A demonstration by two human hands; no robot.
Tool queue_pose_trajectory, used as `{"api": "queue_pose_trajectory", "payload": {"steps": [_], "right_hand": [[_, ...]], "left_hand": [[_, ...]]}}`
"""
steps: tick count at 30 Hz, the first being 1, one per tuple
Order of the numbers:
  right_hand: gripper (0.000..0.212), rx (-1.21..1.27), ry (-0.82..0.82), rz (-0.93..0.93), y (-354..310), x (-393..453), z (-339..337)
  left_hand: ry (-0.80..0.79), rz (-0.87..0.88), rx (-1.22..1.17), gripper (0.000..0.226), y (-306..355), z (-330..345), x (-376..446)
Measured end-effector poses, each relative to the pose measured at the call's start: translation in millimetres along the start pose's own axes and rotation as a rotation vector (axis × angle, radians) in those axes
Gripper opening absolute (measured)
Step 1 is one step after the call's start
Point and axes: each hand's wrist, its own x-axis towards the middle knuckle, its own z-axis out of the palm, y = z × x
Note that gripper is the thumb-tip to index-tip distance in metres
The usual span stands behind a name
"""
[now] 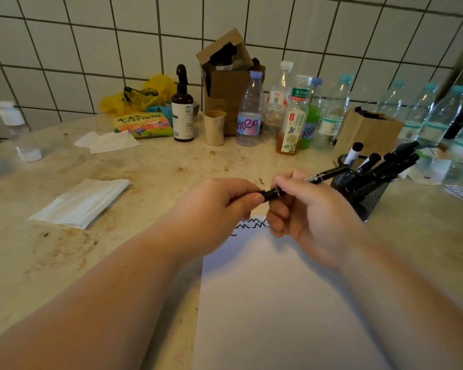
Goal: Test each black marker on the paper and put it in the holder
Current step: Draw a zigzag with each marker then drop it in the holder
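Both hands hold one black marker level above the top edge of the white paper. My left hand pinches its near end, which looks like the cap. My right hand grips the barrel, whose far end points at the black mesh holder. The holder stands right of the paper with several black markers in it. Black zigzag test lines show at the paper's top, partly hidden by my hands.
Folded white tissue lies at the left on the stained counter. Along the tiled wall stand several plastic bottles, a dark pump bottle, a paper cup, cardboard boxes and a snack packet.
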Motion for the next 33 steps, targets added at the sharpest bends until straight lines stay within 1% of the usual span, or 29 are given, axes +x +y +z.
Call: {"api": "queue_pose_trajectory", "payload": {"steps": [3, 5, 6, 9, 10, 11, 12, 13, 14, 15, 16, 17, 18, 19, 20, 22, 26, 33], "right_hand": [[0.028, 0.044, 0.002, 0.01, 2, 0, -6], [0.029, 0.03, 0.0, -0.025, 4, 1, -9], [0.027, 0.019, -0.014, -0.05, 5, 0, -10], [0.019, 0.034, -0.068, -0.142, 4, -3, -12], [0.018, 0.074, -0.057, -0.162, 2, -3, -15], [0.019, 0.126, -0.032, -0.179, -2, -2, -20], [0.019, 0.168, 0.001, -0.192, -5, -1, -25], [0.019, 0.18, 0.032, -0.192, -7, 0, -30], [0.019, 0.15, 0.062, -0.178, -6, 1, -32], [0.02, 0.074, 0.091, -0.15, -4, 2, -32], [0.022, -0.032, 0.116, -0.119, 0, 3, -29], [0.023, -0.142, 0.137, -0.1, 5, 3, -25], [0.024, -0.236, 0.156, -0.096, 9, 3, -22], [0.024, -0.305, 0.171, -0.097, 12, 4, -20], [0.022, -0.354, 0.18, -0.087, 14, 4, -19], [0.018, -0.414, 0.186, -0.036, 18, 4, -18], [0.014, -0.434, 0.171, 0.038, 27, 4, -13], [0.013, -0.464, 0.14, 0.033, 32, 3, -10]], "left_hand": [[-0.055, -0.039, 0.063, 0.02, 1, 0, 0], [-0.112, -0.039, 0.1, 0.028, 2, -4, 0], [-0.182, -0.039, 0.102, 0.032, 3, -6, 0], [-0.419, -0.075, -0.015, 0.038, 5, -18, -1], [-0.454, -0.105, -0.087, 0.037, 4, -24, -1], [-0.454, -0.139, -0.188, 0.037, 3, -29, -1], [-0.41, -0.174, -0.298, 0.037, 1, -32, -1], [-0.322, -0.21, -0.381, 0.039, -1, -33, 1], [-0.201, -0.243, -0.387, 0.041, -3, -31, 4], [-0.074, -0.273, -0.291, 0.043, -4, -27, 7], [0.029, -0.298, -0.11, 0.043, -6, -21, 11], [0.084, -0.312, 0.084, 0.041, -8, -15, 13], [0.098, -0.315, 0.225, 0.039, -11, -10, 14], [0.097, -0.314, 0.297, 0.037, -15, -6, 14], [0.091, -0.314, 0.319, 0.036, -18, -4, 14], [0.076, -0.309, 0.342, 0.033, -23, -3, 13], [0.046, -0.29, 0.406, 0.03, -27, -1, 14], [0.019, -0.315, 0.422, 0.033, -29, 1, 15]]}}
